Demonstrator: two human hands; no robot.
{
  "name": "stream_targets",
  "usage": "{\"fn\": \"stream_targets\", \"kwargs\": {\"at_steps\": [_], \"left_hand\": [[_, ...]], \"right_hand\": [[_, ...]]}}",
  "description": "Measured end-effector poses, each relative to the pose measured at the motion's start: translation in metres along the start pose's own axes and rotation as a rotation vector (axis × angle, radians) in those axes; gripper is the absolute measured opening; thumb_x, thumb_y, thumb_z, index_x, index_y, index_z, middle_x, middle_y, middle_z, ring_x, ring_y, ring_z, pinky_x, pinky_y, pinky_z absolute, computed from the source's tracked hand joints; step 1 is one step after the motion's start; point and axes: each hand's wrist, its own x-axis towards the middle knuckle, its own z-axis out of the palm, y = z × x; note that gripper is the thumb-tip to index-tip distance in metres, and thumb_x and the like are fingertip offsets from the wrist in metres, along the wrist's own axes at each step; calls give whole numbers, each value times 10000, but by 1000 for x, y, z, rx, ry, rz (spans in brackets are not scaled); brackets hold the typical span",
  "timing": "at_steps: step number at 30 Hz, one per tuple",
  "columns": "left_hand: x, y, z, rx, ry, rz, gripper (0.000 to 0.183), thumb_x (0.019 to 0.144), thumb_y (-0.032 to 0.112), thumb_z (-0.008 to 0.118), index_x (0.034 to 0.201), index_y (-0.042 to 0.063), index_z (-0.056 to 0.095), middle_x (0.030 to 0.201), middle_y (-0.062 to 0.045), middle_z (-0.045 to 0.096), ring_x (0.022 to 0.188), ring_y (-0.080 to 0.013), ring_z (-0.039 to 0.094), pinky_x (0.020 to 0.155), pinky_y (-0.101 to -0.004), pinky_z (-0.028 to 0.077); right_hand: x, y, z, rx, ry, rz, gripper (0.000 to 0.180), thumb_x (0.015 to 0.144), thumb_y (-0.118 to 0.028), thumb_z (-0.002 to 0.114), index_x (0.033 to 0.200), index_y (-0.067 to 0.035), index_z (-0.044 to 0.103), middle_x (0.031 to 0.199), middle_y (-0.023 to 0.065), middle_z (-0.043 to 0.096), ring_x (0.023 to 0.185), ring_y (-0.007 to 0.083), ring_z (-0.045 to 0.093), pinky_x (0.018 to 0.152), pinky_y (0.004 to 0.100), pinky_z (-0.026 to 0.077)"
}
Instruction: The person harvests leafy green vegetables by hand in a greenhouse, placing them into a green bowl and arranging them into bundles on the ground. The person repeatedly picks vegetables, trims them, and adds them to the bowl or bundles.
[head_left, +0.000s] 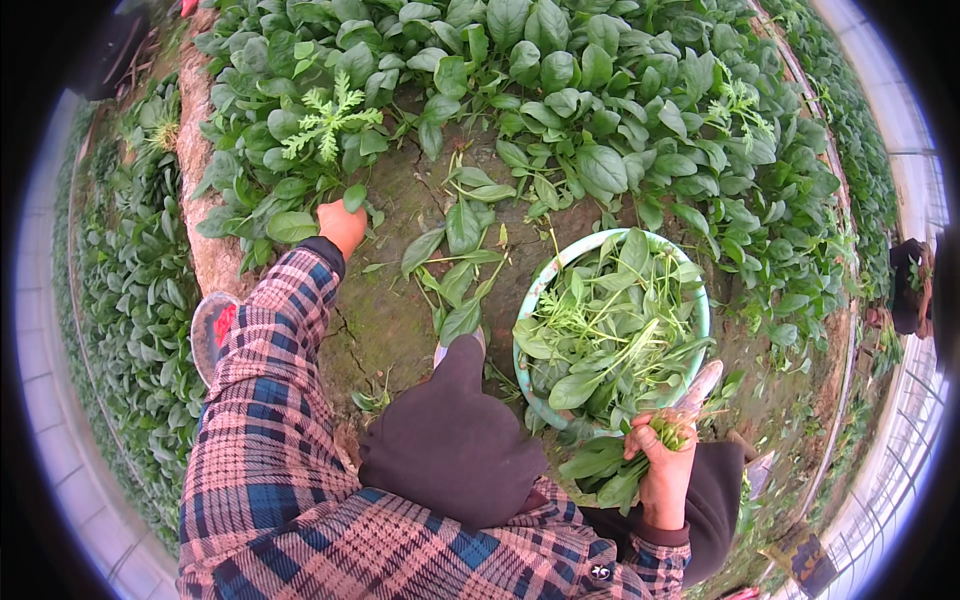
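Observation:
My left hand (342, 225) reaches low to the near edge of the leafy spinach plants (292, 180), just below a pale weed with toothed leaves (331, 118). Leaves and the back of the hand hide its fingers, so its grip does not show. In my right hand (666, 469) is a bunch of spinach (616, 471), root ends up and leaves hanging to the left. That hand is close to the lower right rim of a light green basin (528, 307), which is heaped with loose spinach and weeds.
Loose cut leaves (463, 262) lie on the bare soil (375, 300) between my left hand and the basin. Dense plants fill the bed ahead. A pale ridge (202, 157) borders it on the left. At the far right edge, another person (907, 289) is partly visible.

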Motion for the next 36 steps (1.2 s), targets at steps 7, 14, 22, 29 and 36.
{"fn": "stream_targets", "kwargs": {"at_steps": [7, 14, 22, 29, 36], "left_hand": [[-15, 47, -76, -390, -29, 406, 345, 877, 319, 577, 784, -11, 608, 768, -220, 634, 750, -430, 606, 683, -505, 489], [-41, 76, -90, -497, -32, 467, 337, 925, 321, 586, 883, -11, 629, 638, -147, 534, 547, -204, 513, 541, -341, 463], [-126, 173, -245, -1181, -426, 683, 297, 976, 274, 541, 1109, 21, 621, 943, 18, 587, 823, -58, 529, 604, -254, 506], [-218, 268, -321, -1021, -596, 1185, 291, 1003, 239, 493, 1046, -16, 629, 939, -39, 606, 809, -120, 580, 831, -300, 452], [-276, 328, -304, -961, -774, 1172, 317, 995, 256, 504, 986, -5, 682, 995, -42, 657, 902, -94, 541, 827, -278, 441]], "right_hand": [[-7, -3, 5, 39, -73, -86, 94, 841, 21, 644, 923, 38, 601, 797, 75, 616, 604, 145, 571, 567, 260, 480], [-25, 0, 6, 68, -75, -188, 92, 855, 3, 639, 939, 23, 608, 738, 51, 596, 593, 133, 558, 567, 245, 457], [-43, -15, -2, 198, -95, -399, 87, 865, -11, 638, 947, 17, 623, 789, 53, 625, 620, 123, 578, 572, 232, 462], [-48, -26, -19, 309, -6, -642, 124, 863, -9, 645, 983, 18, 661, 785, 24, 628, 657, 103, 574, 611, 224, 458], [-52, -12, -36, 620, -183, -669, 261, 879, 19, 627, 1139, 26, 608, 996, 90, 676, 832, 162, 663, 736, 294, 557]]}}
